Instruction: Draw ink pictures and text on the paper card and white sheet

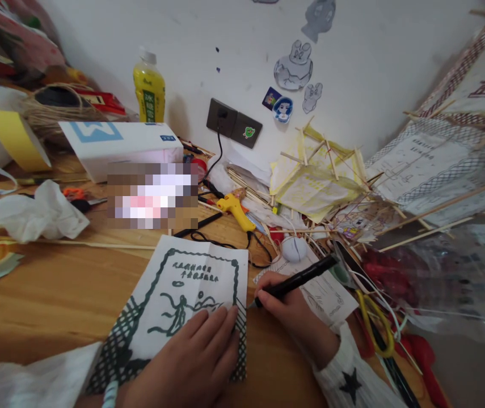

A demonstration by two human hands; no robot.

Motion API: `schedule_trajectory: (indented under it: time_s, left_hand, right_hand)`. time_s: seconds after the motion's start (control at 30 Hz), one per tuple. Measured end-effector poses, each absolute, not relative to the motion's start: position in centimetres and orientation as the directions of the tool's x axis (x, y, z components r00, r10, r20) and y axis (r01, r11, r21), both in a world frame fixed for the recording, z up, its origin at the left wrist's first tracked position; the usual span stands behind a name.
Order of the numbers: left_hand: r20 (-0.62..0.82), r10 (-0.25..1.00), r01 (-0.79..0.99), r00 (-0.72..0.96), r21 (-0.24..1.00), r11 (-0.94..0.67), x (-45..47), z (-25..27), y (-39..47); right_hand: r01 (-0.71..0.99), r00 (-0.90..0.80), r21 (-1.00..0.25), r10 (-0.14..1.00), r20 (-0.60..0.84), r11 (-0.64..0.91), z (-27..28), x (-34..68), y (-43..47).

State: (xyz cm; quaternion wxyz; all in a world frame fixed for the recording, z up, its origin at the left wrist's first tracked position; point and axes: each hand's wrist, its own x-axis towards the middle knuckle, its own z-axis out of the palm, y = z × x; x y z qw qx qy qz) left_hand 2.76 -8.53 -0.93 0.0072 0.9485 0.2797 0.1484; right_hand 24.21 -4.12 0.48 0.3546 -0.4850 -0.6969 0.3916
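A white sheet of paper (pixel 202 255) with a dark green drawing, lines of writing and a cross-hatched border lies on the wooden table in front of me. My left hand (pixel 197 354) rests flat on its lower right part, fingers stretched out, covering some of the drawing. Pinched in my right hand (pixel 282 309) is a black marker pen (pixel 299 279), slanting up to the right. Its tip is close to the sheet's right edge; whether it touches the paper I cannot tell.
Behind the sheet lie a yellow glue gun (pixel 237 211) and its cable. A white box (pixel 123 144) and a yellow drink bottle (pixel 149 85) stand back left. At right are yellow-handled scissors (pixel 374 323), a yellow paper lantern (pixel 321 178) and plastic bags (pixel 450 277).
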Motion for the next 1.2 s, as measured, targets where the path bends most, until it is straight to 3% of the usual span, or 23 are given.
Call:
schedule_trajectory:
  time_s: [0.23,0.67,1.03,1.2]
  left_hand:
    - [0.289,0.521,0.512,0.803,0.113,-0.852,2.8,-0.9,-8.8]
    - [0.262,0.495,0.475,0.828,0.137,-0.869,2.7,-0.8,-8.4]
    - [0.267,0.482,0.462,0.834,0.139,-0.876,2.7,-1.0,-8.4]
    - [0.254,0.501,0.484,0.827,0.129,-0.865,2.6,-1.2,-8.5]
  right_hand:
    - [0.319,-0.216,-0.938,0.974,0.069,0.137,0.2,24.3,-4.3]
    - [0.352,-0.372,-0.888,0.915,0.157,0.296,0.6,24.1,-3.9]
    - [0.361,-0.245,-0.917,0.966,0.082,0.170,0.3,24.3,-4.3]
    - [0.337,-0.178,-0.922,0.974,0.139,0.193,-0.5,24.6,-4.3]
